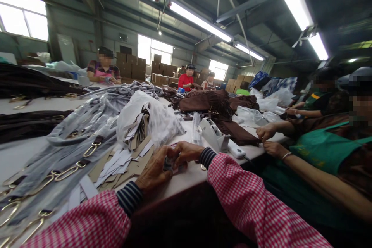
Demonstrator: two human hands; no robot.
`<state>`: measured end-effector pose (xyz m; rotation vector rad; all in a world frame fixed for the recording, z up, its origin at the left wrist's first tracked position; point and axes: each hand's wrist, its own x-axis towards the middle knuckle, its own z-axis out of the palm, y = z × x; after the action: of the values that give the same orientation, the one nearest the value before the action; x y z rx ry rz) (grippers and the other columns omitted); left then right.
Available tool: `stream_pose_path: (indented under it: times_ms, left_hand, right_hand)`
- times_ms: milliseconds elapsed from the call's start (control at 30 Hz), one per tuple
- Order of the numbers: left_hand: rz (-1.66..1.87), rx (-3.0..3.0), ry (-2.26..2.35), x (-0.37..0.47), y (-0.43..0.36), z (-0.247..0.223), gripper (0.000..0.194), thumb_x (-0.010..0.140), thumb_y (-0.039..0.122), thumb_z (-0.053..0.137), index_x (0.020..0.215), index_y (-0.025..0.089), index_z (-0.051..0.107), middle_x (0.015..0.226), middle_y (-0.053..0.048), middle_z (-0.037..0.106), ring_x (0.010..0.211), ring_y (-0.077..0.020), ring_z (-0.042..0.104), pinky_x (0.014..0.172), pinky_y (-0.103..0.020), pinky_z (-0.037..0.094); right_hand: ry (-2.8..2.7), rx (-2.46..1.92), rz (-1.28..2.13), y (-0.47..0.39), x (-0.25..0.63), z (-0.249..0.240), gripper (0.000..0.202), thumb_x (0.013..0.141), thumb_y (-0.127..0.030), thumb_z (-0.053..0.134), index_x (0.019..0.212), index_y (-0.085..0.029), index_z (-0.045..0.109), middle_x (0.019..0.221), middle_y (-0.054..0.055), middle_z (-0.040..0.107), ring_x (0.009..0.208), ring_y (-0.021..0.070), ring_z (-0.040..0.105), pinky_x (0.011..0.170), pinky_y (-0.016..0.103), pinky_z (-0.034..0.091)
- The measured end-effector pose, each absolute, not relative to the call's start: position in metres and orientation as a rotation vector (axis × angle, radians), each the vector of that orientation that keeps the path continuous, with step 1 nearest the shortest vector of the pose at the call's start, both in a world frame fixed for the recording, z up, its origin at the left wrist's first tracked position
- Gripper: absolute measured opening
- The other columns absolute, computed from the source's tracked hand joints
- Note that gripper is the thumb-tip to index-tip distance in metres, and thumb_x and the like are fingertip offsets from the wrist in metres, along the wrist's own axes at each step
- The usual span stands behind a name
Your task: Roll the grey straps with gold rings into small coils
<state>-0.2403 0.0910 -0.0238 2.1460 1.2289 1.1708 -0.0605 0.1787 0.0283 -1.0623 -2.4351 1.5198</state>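
Note:
Near the table's front edge, my left hand (154,167) and my right hand (188,152) come together with bent fingers around a small greyish rounded object (168,162). My fingers cover much of it, and its kind is not clear. Left of my hands lie loose white and tan strips (120,168). A translucent plastic bag (162,122) with more strips in its mouth stands just behind them. Grey straps (100,104) with gold-coloured metal clasps (69,171) spread over the table's left side.
A white device (213,135) with a cable stands behind my right hand. Brown fabric pieces (203,100) are piled beyond it. A co-worker in a green apron (316,151) handles brown fabric close on my right. Other people sit across the table (177,186).

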Motion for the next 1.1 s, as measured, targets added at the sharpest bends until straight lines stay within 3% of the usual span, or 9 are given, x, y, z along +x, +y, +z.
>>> stream_pose_path:
  times_ms: [133, 267, 367, 533, 733, 867, 1100]
  left_hand:
    - [1.048, 2.231, 1.412, -0.246, 0.094, -0.025, 0.039, 0.08, 0.041, 0.076, 0.108, 0.02, 0.061, 0.11, -0.009, 0.059, 0.104, -0.0313, 0.054, 0.088, -0.046, 0.047]
    - [0.937, 2.486, 1.337, -0.249, 0.097, -0.029, 0.02, 0.089, 0.037, 0.071, 0.104, 0.024, 0.073, 0.123, -0.009, 0.06, 0.116, -0.0326, 0.051, 0.1, -0.049, 0.044]
    - [0.917, 2.484, 1.327, -0.248, 0.098, -0.031, 0.02, 0.089, 0.035, 0.072, 0.107, 0.027, 0.077, 0.128, -0.009, 0.059, 0.119, -0.0336, 0.051, 0.102, -0.049, 0.044]
    - [0.916, 2.521, 1.244, -0.248, 0.1, -0.031, 0.022, 0.094, 0.037, 0.066, 0.109, 0.027, 0.077, 0.128, -0.01, 0.059, 0.118, -0.0327, 0.052, 0.101, -0.049, 0.044]
    - [0.902, 2.577, 1.299, -0.246, 0.102, -0.037, 0.031, 0.096, 0.039, 0.064, 0.123, 0.026, 0.071, 0.136, -0.011, 0.058, 0.123, -0.0338, 0.049, 0.104, -0.05, 0.044]
    - [0.963, 2.579, 1.271, -0.244, 0.101, -0.037, 0.026, 0.094, 0.033, 0.065, 0.118, 0.028, 0.074, 0.128, -0.009, 0.062, 0.116, -0.0309, 0.052, 0.101, -0.046, 0.046]
    - [0.976, 2.569, 1.257, -0.245, 0.103, -0.039, 0.018, 0.09, 0.031, 0.067, 0.106, 0.027, 0.076, 0.129, -0.008, 0.063, 0.119, -0.0327, 0.055, 0.101, -0.049, 0.049]
  right_hand:
    - [-2.441, -1.058, 1.445, 0.176, -0.058, 0.024, 0.017, 0.068, -0.026, 0.082, 0.073, -0.011, 0.075, 0.063, -0.001, 0.069, 0.052, 0.01, 0.06, 0.051, 0.02, 0.053]
    - [-2.535, -1.037, 1.297, 0.17, -0.055, 0.024, 0.008, 0.075, -0.019, 0.076, 0.077, -0.011, 0.074, 0.069, 0.0, 0.07, 0.056, 0.0121, 0.064, 0.055, 0.022, 0.055]
    - [-2.672, -1.016, 1.086, 0.165, -0.056, 0.03, 0.005, 0.078, -0.013, 0.072, 0.078, -0.011, 0.076, 0.066, 0.0, 0.07, 0.056, 0.0134, 0.065, 0.055, 0.022, 0.052]
    - [-2.871, -0.926, 0.541, 0.154, -0.063, 0.044, 0.02, 0.075, 0.0, 0.069, 0.074, -0.017, 0.079, 0.066, 0.002, 0.07, 0.068, 0.0157, 0.066, 0.065, 0.024, 0.044]
    - [-2.933, -0.845, 0.106, 0.138, -0.058, 0.039, 0.016, 0.086, -0.007, 0.067, 0.093, -0.016, 0.078, 0.092, 0.01, 0.077, 0.084, 0.0217, 0.069, 0.071, 0.028, 0.043]
    - [-2.888, -0.695, -0.271, 0.129, -0.047, 0.021, 0.018, 0.092, -0.009, 0.061, 0.105, -0.016, 0.072, 0.1, 0.008, 0.076, 0.08, 0.0185, 0.069, 0.066, 0.026, 0.043]
    - [-2.916, -0.615, -0.482, 0.127, -0.044, 0.015, 0.011, 0.094, -0.013, 0.06, 0.104, -0.015, 0.065, 0.097, 0.007, 0.074, 0.075, 0.0176, 0.068, 0.057, 0.027, 0.045]
